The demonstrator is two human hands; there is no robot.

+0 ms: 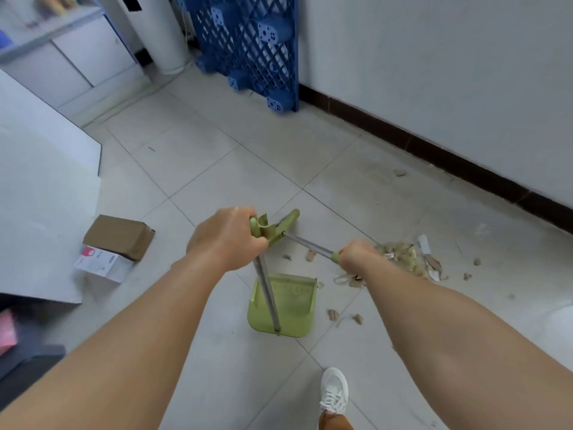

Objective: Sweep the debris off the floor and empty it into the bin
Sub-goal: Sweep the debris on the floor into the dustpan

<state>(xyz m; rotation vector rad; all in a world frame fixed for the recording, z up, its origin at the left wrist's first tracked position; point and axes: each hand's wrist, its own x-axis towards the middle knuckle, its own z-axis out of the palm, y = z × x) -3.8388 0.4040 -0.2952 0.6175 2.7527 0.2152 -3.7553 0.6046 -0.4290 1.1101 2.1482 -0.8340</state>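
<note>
A green dustpan [291,308] stands on the tiled floor, its metal handle rising to my left hand [224,235], which grips the green handle top. My right hand [356,256] grips the broom handle [307,243], a metal rod with green ends that runs from beside my left hand towards the right. The broom head is hidden behind my right hand and arm. A pile of tan debris [403,256] with paper scraps lies just right of my right hand. Loose bits [333,315] are scattered around the dustpan.
A brown cardboard box [119,235] and a small white box [102,263] lie on the floor at left, beside a white panel [40,193]. A blue plastic pallet [248,48] leans on the far wall next to a white cylindrical bin [164,35]. My white shoe [334,389] is below.
</note>
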